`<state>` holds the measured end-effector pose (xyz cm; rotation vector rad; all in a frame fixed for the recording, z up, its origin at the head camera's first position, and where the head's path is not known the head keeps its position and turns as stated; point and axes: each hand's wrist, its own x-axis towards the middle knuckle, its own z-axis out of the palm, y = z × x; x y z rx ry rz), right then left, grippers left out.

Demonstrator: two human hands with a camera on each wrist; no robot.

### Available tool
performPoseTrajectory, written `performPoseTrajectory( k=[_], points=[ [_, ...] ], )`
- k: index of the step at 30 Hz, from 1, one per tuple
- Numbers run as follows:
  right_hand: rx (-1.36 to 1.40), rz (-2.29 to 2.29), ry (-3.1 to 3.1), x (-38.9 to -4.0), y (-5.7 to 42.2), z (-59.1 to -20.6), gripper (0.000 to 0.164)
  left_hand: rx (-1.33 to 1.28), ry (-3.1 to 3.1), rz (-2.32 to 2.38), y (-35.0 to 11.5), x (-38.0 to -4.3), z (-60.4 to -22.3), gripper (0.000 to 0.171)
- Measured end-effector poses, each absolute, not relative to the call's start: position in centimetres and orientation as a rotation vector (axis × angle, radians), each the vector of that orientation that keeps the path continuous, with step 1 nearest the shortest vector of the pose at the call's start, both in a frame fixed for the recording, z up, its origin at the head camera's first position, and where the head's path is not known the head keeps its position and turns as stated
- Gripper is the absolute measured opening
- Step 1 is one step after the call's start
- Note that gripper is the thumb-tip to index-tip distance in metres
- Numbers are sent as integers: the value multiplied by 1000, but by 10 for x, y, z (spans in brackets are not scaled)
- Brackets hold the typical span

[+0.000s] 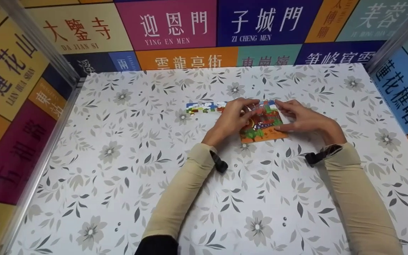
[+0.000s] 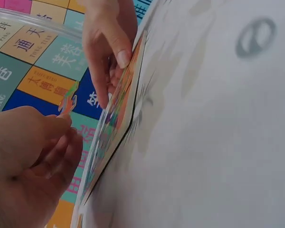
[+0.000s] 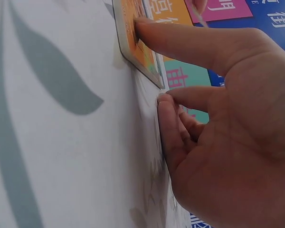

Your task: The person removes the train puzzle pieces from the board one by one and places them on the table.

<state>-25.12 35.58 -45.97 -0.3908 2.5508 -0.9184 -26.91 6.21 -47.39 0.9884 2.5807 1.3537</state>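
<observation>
A colourful jigsaw puzzle board [image 1: 266, 133] lies flat on the patterned tabletop. My left hand [image 1: 233, 118] is over its left side and pinches a small puzzle piece [image 2: 68, 99] between thumb and finger. In the left wrist view that piece is held up, apart from the board. At the board's right side is my right hand [image 1: 305, 118], with its thumb [image 3: 168, 40] resting on the board's face. The other fingers of that hand lie by the edge and touch the table. Part of the picture is hidden under my left hand.
Several loose puzzle pieces [image 1: 204, 107] lie left of the board, some partly behind my left hand. Printed panels [image 1: 175, 24] with large characters wall the table's back and sides. A black wrist strap [image 1: 219, 163] is on each sleeve.
</observation>
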Motion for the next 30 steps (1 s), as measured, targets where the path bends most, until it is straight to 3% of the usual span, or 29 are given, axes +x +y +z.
performPoseTrajectory(
  k=[7, 21, 30],
  points=[
    [-392, -855, 2555, -252, 354, -461, 93, 960, 2628, 1332, 33, -272, -474, 37],
    [-436, -851, 2531, -253, 354, -461, 93, 866, 2743, 1242, -28, -269, -474, 35],
    [-469, -850, 2521, -253, 356, -458, 94, 818, 2756, 1083, -35, -269, -474, 33]
  ],
)
